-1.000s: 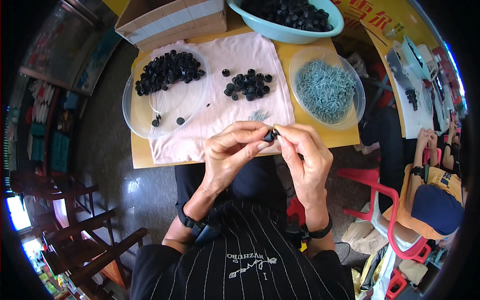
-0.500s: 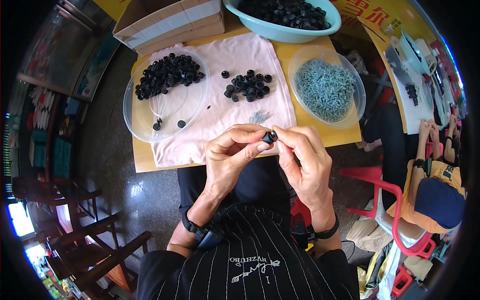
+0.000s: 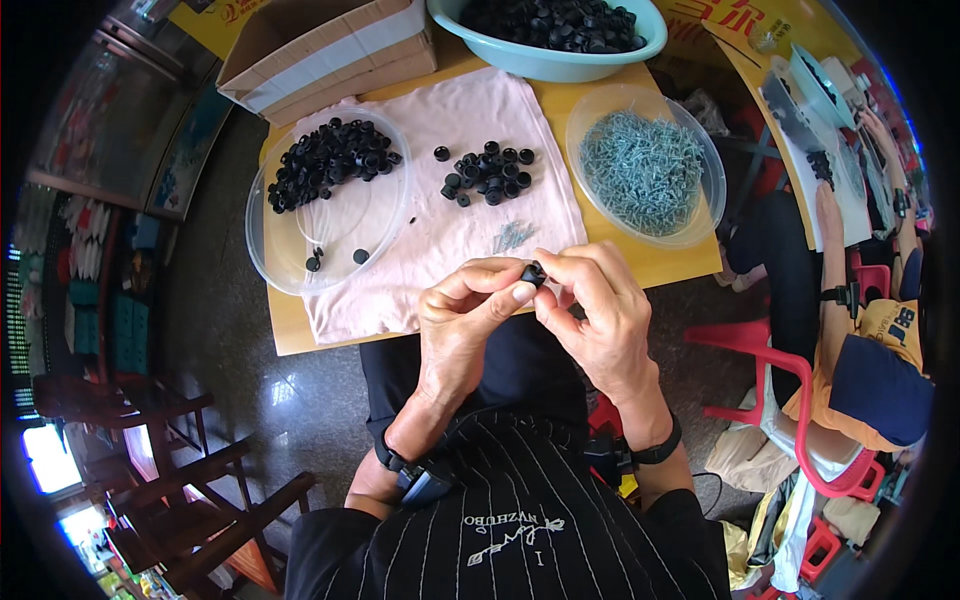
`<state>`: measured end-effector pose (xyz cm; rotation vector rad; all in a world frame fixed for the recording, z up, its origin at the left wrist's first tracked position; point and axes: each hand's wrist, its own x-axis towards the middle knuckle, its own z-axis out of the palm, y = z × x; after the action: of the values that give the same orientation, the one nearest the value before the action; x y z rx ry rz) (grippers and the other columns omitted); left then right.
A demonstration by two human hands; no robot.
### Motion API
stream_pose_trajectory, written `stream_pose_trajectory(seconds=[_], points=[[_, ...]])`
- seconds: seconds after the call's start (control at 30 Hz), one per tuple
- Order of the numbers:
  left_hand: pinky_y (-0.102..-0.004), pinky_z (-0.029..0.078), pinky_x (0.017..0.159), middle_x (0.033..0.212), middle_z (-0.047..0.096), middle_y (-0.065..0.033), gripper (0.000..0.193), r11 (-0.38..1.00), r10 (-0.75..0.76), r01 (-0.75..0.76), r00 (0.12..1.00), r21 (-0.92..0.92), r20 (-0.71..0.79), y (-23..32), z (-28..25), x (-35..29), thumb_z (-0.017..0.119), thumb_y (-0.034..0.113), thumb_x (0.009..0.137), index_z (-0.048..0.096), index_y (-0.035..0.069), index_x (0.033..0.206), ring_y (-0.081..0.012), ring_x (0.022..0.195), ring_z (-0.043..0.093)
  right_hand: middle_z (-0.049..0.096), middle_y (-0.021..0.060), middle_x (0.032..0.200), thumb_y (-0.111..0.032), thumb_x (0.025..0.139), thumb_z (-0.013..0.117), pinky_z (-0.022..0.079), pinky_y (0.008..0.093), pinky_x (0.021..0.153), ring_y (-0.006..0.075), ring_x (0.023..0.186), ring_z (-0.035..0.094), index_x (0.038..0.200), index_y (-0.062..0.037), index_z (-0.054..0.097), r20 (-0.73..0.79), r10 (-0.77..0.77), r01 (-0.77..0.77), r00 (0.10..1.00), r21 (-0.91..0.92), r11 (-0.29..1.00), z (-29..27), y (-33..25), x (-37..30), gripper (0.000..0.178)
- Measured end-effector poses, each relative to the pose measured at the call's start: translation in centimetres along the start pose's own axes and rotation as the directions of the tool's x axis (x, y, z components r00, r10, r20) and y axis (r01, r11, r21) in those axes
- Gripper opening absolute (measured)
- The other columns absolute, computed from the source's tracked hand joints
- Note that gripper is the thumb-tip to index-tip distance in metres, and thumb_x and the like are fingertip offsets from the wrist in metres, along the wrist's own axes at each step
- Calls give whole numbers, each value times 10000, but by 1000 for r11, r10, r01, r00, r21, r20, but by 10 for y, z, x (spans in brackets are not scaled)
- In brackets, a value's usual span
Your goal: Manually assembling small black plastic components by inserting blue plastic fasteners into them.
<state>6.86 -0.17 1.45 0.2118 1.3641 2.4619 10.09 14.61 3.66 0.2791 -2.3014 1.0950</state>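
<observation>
The left hand (image 3: 455,325) pinched a small black knob (image 3: 531,275), tipped more upright than before, while the right hand (image 3: 603,315), its grip unclear, touched it, work seemingly unfinished.

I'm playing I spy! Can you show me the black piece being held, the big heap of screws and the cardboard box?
Black piece (image 3: 531,275): head view, on its dark body.
Big heap of screws (image 3: 642,172): head view, middle of the heap.
Cardboard box (image 3: 350,83): head view, outside of its near wall.
</observation>
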Motion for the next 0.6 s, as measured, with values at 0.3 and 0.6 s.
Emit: stream_pose_trajectory(seconds=[0.3,0.6], points=[[-285,524,849,1040,657,-106,150,998,-55,55,996,-5,-73,-10,-3,7,700,-48,798,689,9,937,-151,927,633,589,89,805,108,637,687,490,329,631,247,723,579,986,1,631,-35,-52,50,998,-58,997,8,10,2,369],[-252,496,654,924,636,-73,194,579,285,-179,959,795,8,5,-23,41,675,33,842,669,28,1036,-127,752,612,611,51,820,7,731,724,425,252,489,135,654,556,938,-33,661,41,23,-19,999,-106,994,7,41,51,221]])
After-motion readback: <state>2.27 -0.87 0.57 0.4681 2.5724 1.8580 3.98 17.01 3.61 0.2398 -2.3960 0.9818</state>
